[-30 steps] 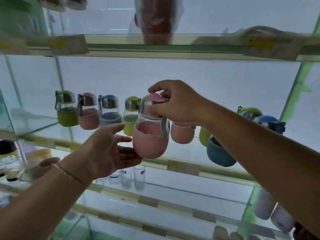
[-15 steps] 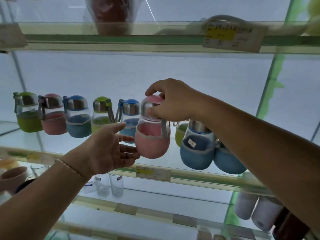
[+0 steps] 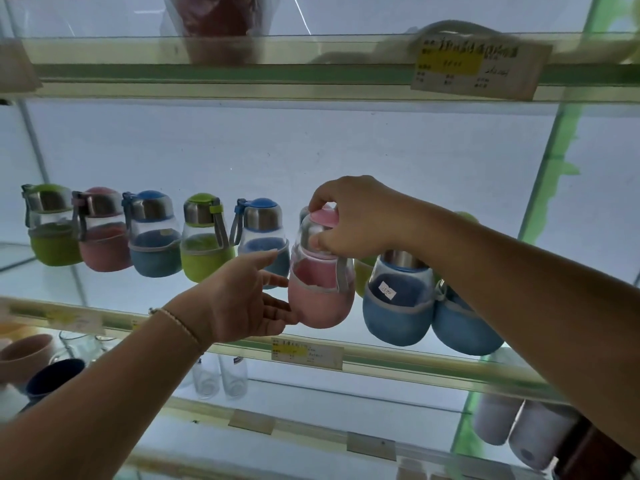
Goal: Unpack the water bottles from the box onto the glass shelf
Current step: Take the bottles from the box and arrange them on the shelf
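Observation:
A pink-sleeved water bottle (image 3: 322, 292) with a pink lid hangs just over the front of the glass shelf (image 3: 398, 362). My right hand (image 3: 353, 220) grips it from above, fingers curled round the steel cap. My left hand (image 3: 242, 299) is flat and open, its fingertips touching the bottle's lower left side. On the shelf stands a row of bottles: green (image 3: 52, 230), pink (image 3: 102, 233), blue (image 3: 154, 237), green (image 3: 204, 240) and blue (image 3: 258, 233). To the right are two blue bottles (image 3: 398, 299), one bearing a price sticker. The box is out of view.
An upper glass shelf (image 3: 277, 74) carries a price tag (image 3: 478, 69) and a wrapped red item (image 3: 214, 19). Below are clear glasses (image 3: 221, 375), bowls (image 3: 24, 355) at left and white cylinders (image 3: 519, 431) at right. A green upright (image 3: 554, 161) bounds the right side.
The pink bottle, held by my right hand, has moved rightward along the row and slightly lower toward the shelf. My left hand followed, staying against its side. The view shifted right.

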